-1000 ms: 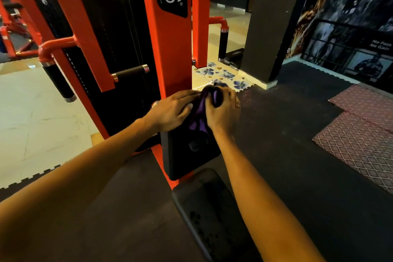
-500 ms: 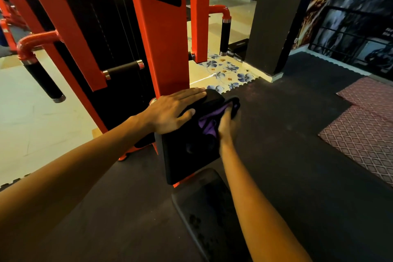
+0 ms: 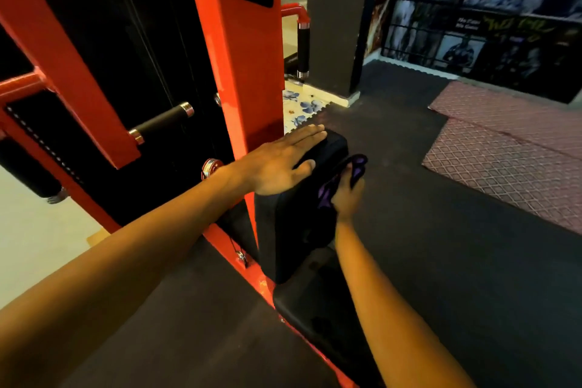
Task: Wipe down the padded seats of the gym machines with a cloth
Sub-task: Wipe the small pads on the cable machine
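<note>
A black padded back pad (image 3: 293, 224) stands upright on the red gym machine (image 3: 242, 79), with the black padded seat (image 3: 318, 315) below it. My left hand (image 3: 277, 164) lies flat with straight fingers on the top of the back pad. My right hand (image 3: 348, 195) grips a purple cloth (image 3: 343, 176) and presses it against the pad's right side, near the top. Part of the cloth is hidden behind my fingers.
Black-gripped handles (image 3: 162, 121) stick out of the machine frame at the left, and another handle (image 3: 303, 47) hangs behind it. A dark pillar (image 3: 337, 25) stands beyond. Dark rubber flooring (image 3: 441, 261) and red patterned mats (image 3: 510, 154) lie to the right; pale tiles at the left.
My right hand has slid the cloth from the pad's top front round to its right side. My left hand has let go of the cloth and flattened on the pad's top. The view moved closer.
</note>
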### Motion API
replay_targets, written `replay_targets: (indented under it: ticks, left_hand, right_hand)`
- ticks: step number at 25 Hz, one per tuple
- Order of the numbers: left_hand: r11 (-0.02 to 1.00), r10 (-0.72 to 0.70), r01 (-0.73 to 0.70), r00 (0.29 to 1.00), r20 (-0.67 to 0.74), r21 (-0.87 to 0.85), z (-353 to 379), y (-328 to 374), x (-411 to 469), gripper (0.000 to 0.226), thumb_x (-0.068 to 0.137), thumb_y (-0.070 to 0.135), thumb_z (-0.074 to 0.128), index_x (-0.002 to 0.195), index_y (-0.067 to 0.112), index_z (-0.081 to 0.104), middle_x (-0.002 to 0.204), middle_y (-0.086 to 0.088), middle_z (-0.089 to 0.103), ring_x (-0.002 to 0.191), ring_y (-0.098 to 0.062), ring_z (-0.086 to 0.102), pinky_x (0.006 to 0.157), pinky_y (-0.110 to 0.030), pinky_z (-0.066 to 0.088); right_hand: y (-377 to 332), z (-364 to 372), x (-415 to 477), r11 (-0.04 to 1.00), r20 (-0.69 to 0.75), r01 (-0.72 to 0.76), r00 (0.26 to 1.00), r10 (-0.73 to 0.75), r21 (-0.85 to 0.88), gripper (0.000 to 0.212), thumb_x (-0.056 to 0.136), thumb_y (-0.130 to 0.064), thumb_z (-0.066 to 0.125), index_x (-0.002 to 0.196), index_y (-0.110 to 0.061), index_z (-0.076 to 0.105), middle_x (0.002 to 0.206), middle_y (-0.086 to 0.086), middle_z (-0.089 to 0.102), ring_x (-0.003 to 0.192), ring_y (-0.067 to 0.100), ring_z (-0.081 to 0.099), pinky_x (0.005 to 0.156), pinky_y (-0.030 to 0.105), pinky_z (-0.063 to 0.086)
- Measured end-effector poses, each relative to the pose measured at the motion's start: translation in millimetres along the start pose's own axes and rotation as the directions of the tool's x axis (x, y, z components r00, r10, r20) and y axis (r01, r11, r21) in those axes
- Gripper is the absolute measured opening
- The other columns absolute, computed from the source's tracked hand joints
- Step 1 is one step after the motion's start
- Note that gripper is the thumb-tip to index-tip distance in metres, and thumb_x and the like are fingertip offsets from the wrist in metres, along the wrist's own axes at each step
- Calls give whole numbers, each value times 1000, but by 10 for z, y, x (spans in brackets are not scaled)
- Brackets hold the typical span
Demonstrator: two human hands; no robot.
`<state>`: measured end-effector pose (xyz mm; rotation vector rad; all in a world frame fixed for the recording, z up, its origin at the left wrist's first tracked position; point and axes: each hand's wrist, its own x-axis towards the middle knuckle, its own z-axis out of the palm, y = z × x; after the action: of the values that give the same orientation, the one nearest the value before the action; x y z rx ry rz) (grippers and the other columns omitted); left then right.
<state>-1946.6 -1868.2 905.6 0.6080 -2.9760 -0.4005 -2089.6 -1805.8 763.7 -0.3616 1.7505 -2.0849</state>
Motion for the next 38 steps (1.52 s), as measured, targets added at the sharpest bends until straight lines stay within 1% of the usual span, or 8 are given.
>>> replay_targets:
  ticks: [2, 8, 13, 16, 24, 30, 35, 38]
  left_hand:
    - [999, 40, -40, 999, -11, 3, 19, -37, 17, 63, 108, 37, 38, 163, 25, 9, 170, 12, -2, 154, -3, -1, 124, -26, 10]
    - [992, 120, -123, 990, -68, -34, 33, -102, 65, 59, 109, 26, 38, 162, 15, 16, 170, 2, 5, 156, -10, 0, 113, -6, -10]
    - [991, 112, -113, 993, -27, -73, 28, -114, 76, 57, 110, 28, 34, 162, 18, 14, 170, 4, 2, 156, -10, -3, 126, -28, -2]
    - [986, 123, -125, 992, -25, -112, 31, -110, 56, 57, 109, 27, 34, 162, 18, 16, 170, 3, 3, 156, -9, -3, 126, -29, 0]
    - [988, 132, -136, 990, -56, -78, 42, -75, 43, 56, 109, 25, 34, 162, 15, 19, 170, 1, 8, 156, -11, 0, 121, -21, -2]
    - [984, 164, -170, 982, -96, -50, 78, -112, 0, 54, 108, 25, 35, 160, 15, 25, 169, 1, 15, 156, -11, 6, 121, -21, 0]
    - [962, 243, -262, 951, -191, -78, 132, -210, -75, 48, 109, 21, 38, 156, 9, 35, 166, -5, 26, 155, -16, 16, 121, -19, 3]
    - [963, 233, -254, 953, -191, -91, 145, -196, -88, 49, 110, 22, 38, 156, 9, 34, 166, -4, 25, 155, -16, 16, 120, -17, 1]
  right_hand:
    - [-204, 70, 48, 995, -13, -95, 995, 95, 7, 52, 103, -48, 52, 140, -10, 54, 139, 12, 59, 130, 30, 56, 105, 38, 46]
    - [-102, 212, -826, 946, 20, 324, 946, -324, 34, 75, 97, -55, 49, 156, -11, 34, 159, 5, 41, 146, 12, 38, 119, 24, 31]
    - [373, 15, -579, 979, 30, 184, 983, -182, -88, 40, 108, -11, 46, 147, -4, 38, 149, 18, 44, 142, 30, 40, 113, 20, 34]
    - [20, 45, -382, 999, -37, -36, 999, 36, 8, 48, 110, -26, 44, 151, -1, 38, 153, 18, 43, 143, 31, 41, 108, 24, 35]
    - [140, 199, -1046, 937, -18, 349, 937, -350, -30, 59, 102, -48, 48, 150, -15, 42, 156, 5, 44, 145, 17, 40, 121, 31, 30]
    - [-129, 146, -628, 997, -76, 22, 997, -16, 72, 41, 108, -13, 47, 144, 3, 39, 132, 13, 53, 130, 31, 51, 96, 16, 44]
    - [-235, 335, -1365, 953, -71, 302, 951, -301, 1, 35, 103, -30, 54, 136, -38, 43, 136, -12, 53, 128, 7, 53, 107, 21, 44]
    - [170, 234, -1495, 947, -56, 311, 947, -316, -85, 45, 100, -39, 49, 143, -29, 40, 148, -2, 47, 140, 13, 45, 116, 26, 37]
